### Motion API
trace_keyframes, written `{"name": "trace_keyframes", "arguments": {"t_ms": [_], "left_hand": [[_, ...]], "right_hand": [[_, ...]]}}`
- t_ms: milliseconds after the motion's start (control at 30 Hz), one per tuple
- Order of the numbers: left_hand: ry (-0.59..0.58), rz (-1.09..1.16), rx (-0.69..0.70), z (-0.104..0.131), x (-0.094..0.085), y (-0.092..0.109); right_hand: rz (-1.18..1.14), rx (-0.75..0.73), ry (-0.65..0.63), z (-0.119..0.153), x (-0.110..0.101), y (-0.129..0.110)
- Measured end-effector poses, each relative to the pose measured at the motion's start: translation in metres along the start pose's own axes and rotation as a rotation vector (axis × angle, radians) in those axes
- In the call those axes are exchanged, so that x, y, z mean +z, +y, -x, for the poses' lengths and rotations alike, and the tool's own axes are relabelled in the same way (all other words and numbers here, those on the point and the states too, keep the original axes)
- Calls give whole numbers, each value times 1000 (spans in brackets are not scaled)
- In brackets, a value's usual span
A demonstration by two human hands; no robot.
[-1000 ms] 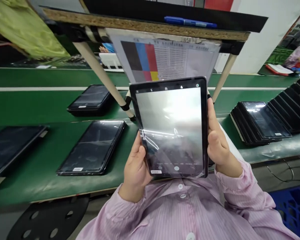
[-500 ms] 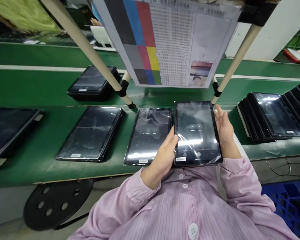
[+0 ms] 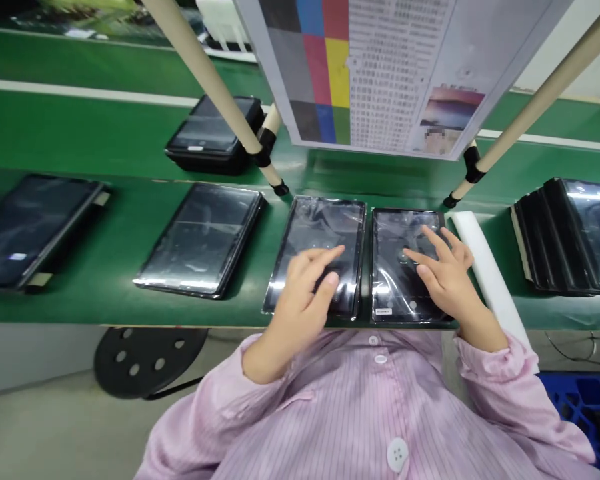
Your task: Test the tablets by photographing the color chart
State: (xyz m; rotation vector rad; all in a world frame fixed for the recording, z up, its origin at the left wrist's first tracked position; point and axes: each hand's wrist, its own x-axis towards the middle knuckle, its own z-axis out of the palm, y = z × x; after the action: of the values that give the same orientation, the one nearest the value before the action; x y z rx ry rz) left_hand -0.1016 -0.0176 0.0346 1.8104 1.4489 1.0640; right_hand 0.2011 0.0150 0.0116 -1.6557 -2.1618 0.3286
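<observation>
- Head view: bare hands over two tablets side by side on the green, smooth bench, near its front edge, narrow gap between.
- Left hand: grasping nothing, fingers loosely extended over left tablet.
- Right hand: grasping nothing, fingers spread over right tablet. Fingertip contact with either screen: can't tell.
- Both tablets: flat rectangles, black borders, glossy dark faces, clear wrinkled film catching glare.
- White foam-like bar: long, matte, just right of right tablet.
- Cream round tubes with black joints; flat printed sheet with colour blocks between them.
- Both tablets lie face up, long axis running away from the person; left tablet's far end slants slightly right. Right tablet's white label sits at near left corner.
- Left hand hides left tablet's near middle; right hand covers part of right tablet's right side.
- Tablet stack cut off at right; sheet's top cut off, small print unreadable.
- Left hand slightly blurred.
</observation>
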Motion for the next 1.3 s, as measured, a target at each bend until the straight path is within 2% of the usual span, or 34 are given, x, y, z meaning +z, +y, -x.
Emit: {"name": "trace_keyframes", "arguments": {"t_ms": [67,167,233,333,400,533,667,833,1033,1200,1300], "left_hand": [[112,-292,33,-4,-12,-10],[184,-570,24,-11,-19,-22],[176,-658,-2,-14,-18,-27],[103,-726,-36,-16,-15,-30],[79,-744,-36,-15,-15,-30],[127,-698,18,-11,-18,-27],[133,-650,60,-8,-17,-25],[112,-657,83,-7,-8,-19],[65,-670,62,-10,6,-14],[-8,-680,27,-15,11,-17],[29,-583,56,-7,10,-12]], "right_hand": [[13,-11,-33,2,3,-5],[-92,-26,52,4,6,-5],[-159,-13,144,7,5,-3],[-188,58,228,13,1,2],[-171,108,252,19,-1,5],[-81,162,298,29,0,13],[-36,162,329,34,5,17],[-35,154,306,33,12,15],[-233,152,447,34,9,24],[-388,206,471,37,14,39],[-450,253,503,37,20,47]]}}
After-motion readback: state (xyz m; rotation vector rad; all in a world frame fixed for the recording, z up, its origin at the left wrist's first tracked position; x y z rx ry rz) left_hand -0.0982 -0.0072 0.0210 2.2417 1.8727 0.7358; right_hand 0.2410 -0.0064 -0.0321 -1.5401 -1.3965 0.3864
